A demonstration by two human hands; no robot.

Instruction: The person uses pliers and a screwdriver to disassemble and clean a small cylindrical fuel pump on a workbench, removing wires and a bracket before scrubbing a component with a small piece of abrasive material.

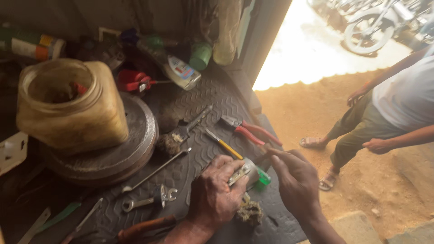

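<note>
Head view: my left hand clamps down on a small metal part against the ribbed rubber mat, fingers curled over it. My right hand hovers just beside it, fingertips pinched; whether they hold anything, I cannot tell. A green-capped piece lies touching the part, a grimy brush below it.

Progress, as I judge it: work on the part is mid-way and nothing looks finished. Red-handled pliers, a yellow-handled screwdriver and a spanner lie untouched. Another person stands on the dirt, well apart.
</note>
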